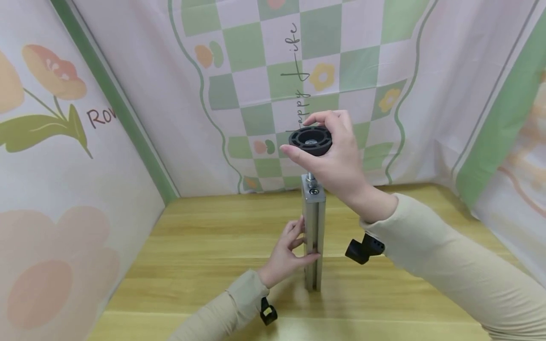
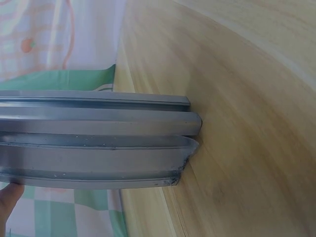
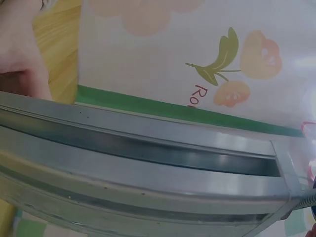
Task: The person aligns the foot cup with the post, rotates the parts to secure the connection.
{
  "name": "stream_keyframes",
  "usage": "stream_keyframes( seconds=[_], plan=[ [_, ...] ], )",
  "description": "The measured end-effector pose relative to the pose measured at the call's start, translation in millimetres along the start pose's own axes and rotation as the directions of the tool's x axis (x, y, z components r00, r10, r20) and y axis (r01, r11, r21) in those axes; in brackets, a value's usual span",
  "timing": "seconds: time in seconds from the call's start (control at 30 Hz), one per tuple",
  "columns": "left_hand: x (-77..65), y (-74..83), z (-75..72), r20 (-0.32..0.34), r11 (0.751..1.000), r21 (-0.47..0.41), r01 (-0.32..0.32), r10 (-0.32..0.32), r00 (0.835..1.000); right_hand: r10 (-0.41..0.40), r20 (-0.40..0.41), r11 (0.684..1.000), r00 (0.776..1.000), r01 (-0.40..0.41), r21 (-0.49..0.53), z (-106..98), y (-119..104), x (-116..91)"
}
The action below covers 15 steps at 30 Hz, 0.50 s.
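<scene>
A grey aluminium profile (image 1: 314,237) stands upright on the wooden table, its lower end (image 2: 187,158) on the wood in the left wrist view. My left hand (image 1: 286,255) grips its lower half, thumb on the near side and fingers at the left. An end plate (image 3: 285,173) caps the profile, with a bolt (image 1: 314,191) in it. From this plate rises a threaded stem (image 3: 302,200), below a round black levelling foot (image 1: 313,150) with a slotted rim. My right hand (image 1: 341,158) holds the foot by its rim, thumb in front and fingers behind.
The wooden table (image 1: 192,265) reaches back to a hanging curtain (image 1: 251,90) with green checks and flowers. More printed cloth (image 1: 51,184) closes in the left side, and another cloth panel (image 1: 503,142) hangs at the right. Small black wrist cameras (image 1: 360,251) hang under both sleeves.
</scene>
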<state>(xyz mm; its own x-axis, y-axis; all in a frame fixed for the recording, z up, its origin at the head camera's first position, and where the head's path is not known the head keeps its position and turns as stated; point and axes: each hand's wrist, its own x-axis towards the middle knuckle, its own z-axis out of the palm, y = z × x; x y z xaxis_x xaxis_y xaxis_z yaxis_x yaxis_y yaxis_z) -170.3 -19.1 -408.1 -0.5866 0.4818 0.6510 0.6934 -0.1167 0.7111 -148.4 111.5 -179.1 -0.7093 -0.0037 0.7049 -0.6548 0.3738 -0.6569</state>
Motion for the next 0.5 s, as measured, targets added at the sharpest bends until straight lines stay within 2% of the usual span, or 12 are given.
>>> stream_keyframes(
  seconds=[0.1, 0.17, 0.23, 0.3, 0.37, 0.43, 0.47, 0.5],
  plan=[
    [0.0, 0.6, 0.4, 0.003, 1.0, -0.006, 0.015, -0.015, 1.0, -0.007, -0.005, 1.0, 1.0, 0.007, -0.01, -1, 0, -1],
    [-0.2, 0.5, 0.5, 0.002, 1.0, -0.011, 0.021, -0.021, 1.0, -0.008, 0.014, 1.0, 1.0, 0.008, 0.025, -2, 1, 0],
    [-0.3, 0.2, 0.7, 0.002, 1.0, -0.01, 0.016, -0.016, 1.0, -0.012, 0.042, 0.995, 0.999, 0.008, 0.097, -4, 4, 2],
    [-0.1, -0.3, 0.7, 0.001, 1.0, -0.004, 0.003, -0.003, 1.0, -0.001, 0.095, 0.962, 0.995, -0.025, 0.272, -6, 8, 6],
    [-0.1, -0.6, 0.6, -0.001, 1.0, 0.002, -0.005, 0.005, 1.0, -0.004, 0.166, 0.89, 0.986, -0.072, 0.451, -7, 15, 11],
    [-0.2, -0.9, 0.5, -0.001, 1.0, 0.007, -0.012, 0.012, 1.0, -0.017, 0.259, 0.766, 0.966, -0.153, 0.624, -8, 23, 17],
    [-0.2, -0.7, 0.5, -0.001, 1.0, 0.008, -0.009, 0.009, 1.0, -0.031, 0.314, 0.697, 0.949, -0.204, 0.687, -9, 27, 19],
    [-0.4, -0.5, 0.5, -0.001, 1.0, 0.008, -0.004, 0.004, 1.0, -0.06, 0.375, 0.641, 0.925, -0.252, 0.725, -11, 31, 22]
  ],
)
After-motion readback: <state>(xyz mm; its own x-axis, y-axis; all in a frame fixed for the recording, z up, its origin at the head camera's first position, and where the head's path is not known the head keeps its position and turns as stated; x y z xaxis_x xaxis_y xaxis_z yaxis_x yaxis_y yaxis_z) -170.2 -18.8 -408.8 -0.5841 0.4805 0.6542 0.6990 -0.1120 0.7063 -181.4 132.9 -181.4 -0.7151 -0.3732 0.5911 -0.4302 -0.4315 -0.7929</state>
